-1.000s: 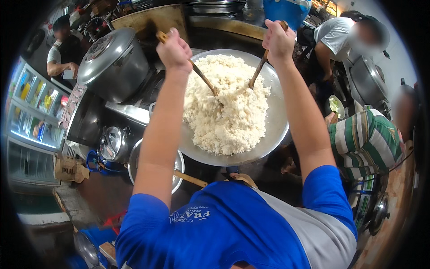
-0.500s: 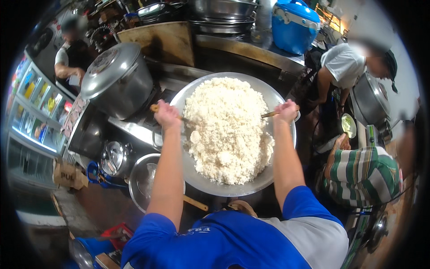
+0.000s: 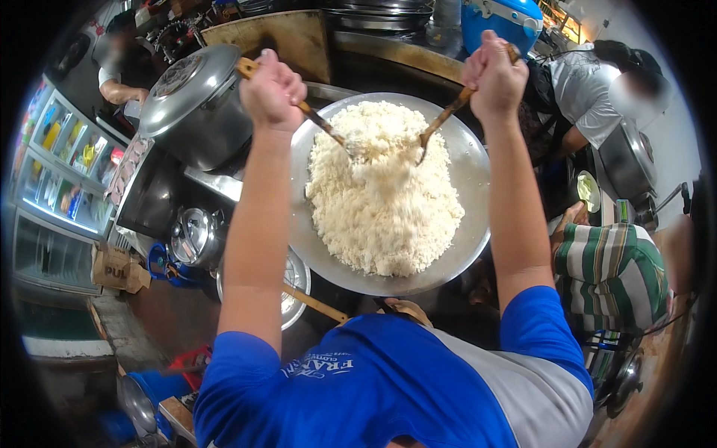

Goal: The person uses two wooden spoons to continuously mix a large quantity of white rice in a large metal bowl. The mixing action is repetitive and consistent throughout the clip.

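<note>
Half a second ago both hands were low at the two sides of the wide metal pan point(image 3: 472, 175), with the spoons pointing inward; now they are raised above its far side, and the spoons slant down into the far part of the rice point(image 3: 385, 231). A streak of rice between and below the spoon tips is blurred, whereas the heap looked sharp before. The left hand point(image 3: 272, 93) is clenched around the handle of one wooden spoon point(image 3: 320, 123), which tilts down to the right; the right hand point(image 3: 494, 81) grips the other spoon point(image 3: 448, 116), tilting down to the left. Both forearms reach forward, well apart, on either side of the heap. The rice lies piled in the pan, right of the big lidded pot point(image 3: 202, 112).
</note>
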The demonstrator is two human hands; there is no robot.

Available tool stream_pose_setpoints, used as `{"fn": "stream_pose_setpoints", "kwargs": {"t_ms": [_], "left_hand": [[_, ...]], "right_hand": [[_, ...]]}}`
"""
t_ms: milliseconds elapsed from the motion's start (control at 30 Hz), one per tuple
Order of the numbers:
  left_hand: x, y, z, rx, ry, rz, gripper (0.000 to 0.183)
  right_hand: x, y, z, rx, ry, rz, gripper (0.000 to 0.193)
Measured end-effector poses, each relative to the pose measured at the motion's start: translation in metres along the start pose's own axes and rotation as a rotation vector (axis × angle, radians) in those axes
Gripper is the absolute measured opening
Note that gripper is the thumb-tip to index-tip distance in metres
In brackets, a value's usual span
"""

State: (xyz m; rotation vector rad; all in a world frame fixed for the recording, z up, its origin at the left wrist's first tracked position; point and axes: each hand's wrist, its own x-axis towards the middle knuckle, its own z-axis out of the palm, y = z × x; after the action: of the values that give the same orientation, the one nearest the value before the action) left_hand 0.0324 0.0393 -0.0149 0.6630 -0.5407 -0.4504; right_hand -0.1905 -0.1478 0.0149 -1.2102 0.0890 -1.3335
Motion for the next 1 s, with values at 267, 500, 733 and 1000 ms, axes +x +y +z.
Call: {"fn": "stream_pose_setpoints", "kwargs": {"t_ms": [267, 500, 733, 1000], "left_hand": [[0.041, -0.012, -0.126, 0.191, 0.153, 0.097, 0.039], [0.006, -0.157, -0.177, -0.211, 0.247, -0.022, 0.041], [-0.018, -0.101, -0.06, 0.042, -0.026, -0.022, 0.036], [-0.014, 0.008, -0.005, -0.014, -0.322, 0.052, 0.033]], "right_hand": [[0.001, 0.049, -0.172, -0.02, 0.238, 0.028, 0.035], [-0.064, 0.194, -0.189, 0.363, 0.526, 0.356, 0.036], [-0.027, 0.115, -0.09, 0.254, 0.08, 0.287, 0.035], [-0.005, -0.011, 0.001, 0.071, -0.136, 0.018, 0.024]]}}
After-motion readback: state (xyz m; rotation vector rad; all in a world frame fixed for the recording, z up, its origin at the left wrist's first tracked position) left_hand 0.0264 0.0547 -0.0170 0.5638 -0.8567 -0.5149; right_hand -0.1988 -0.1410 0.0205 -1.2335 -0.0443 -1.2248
